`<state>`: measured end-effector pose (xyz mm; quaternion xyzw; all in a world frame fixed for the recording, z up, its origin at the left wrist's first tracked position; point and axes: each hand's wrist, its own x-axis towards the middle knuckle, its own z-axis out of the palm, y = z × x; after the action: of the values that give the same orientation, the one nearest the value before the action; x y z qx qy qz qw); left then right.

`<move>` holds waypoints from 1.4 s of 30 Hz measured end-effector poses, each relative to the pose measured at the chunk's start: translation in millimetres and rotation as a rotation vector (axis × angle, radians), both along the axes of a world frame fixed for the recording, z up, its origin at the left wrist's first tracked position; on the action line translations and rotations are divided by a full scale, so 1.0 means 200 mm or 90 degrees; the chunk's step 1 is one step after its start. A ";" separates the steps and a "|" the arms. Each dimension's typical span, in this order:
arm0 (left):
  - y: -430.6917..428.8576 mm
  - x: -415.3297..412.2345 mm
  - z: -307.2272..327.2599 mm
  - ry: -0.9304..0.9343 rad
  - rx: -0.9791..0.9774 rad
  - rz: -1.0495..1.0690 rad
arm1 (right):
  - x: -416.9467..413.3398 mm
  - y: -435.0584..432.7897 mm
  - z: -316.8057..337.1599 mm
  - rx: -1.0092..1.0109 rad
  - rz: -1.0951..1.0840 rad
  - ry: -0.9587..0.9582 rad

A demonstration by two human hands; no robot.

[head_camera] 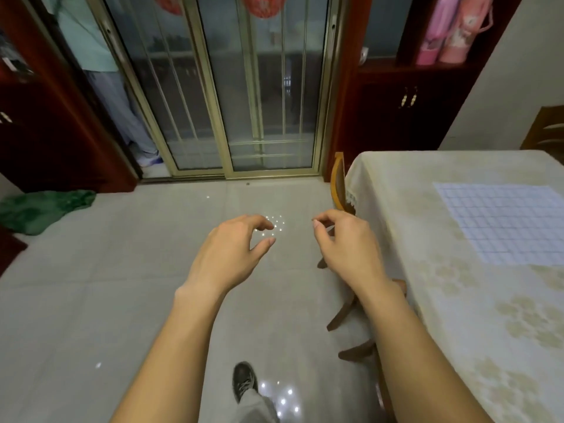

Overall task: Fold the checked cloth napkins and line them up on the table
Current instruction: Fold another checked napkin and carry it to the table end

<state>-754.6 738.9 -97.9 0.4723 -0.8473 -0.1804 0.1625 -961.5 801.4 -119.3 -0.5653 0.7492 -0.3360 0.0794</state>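
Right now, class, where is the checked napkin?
In the head view, the checked napkin lies flat on the table at the far right, right of the right hand.

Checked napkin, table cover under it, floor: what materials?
Pale blue checked napkin: thin woven cloth, matte, lies flat. Cream flower-patterned table cover: fabric, apparently, draping with a lace-like edge. Grey floor: glossy tile, likely ceramic; grout lines, lamp reflections.

- One checked napkin (500, 222).
- One table (396, 209) under a cream cover.
- Two hands: left hand (229, 254), right hand (348, 245).
- Two wooden chairs: near chair (338, 184), far chair (546, 129).
- One green cloth (45, 210) on the floor.
- One shoe (243, 380).
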 end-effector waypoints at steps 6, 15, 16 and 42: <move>-0.72 0.00 0.02 0.021 0.016 -0.014 | 0.00 -0.65 0.10 0.036 -0.026 0.047; -1.60 -0.15 0.07 -0.001 -0.013 -0.080 | -0.14 -1.45 0.12 0.048 -0.089 0.013; -1.68 -0.19 0.05 -0.008 -0.012 -0.088 | -0.18 -1.51 0.10 0.056 -0.097 0.007; -3.75 -1.70 -0.03 -0.004 0.042 -0.267 | -1.49 -3.34 0.04 0.153 -0.231 0.030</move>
<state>-1094.8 -10.1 -103.8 0.2913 -0.9211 -0.2366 0.1036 -1258.5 134.3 -112.1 -0.4155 0.8748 -0.2399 0.0673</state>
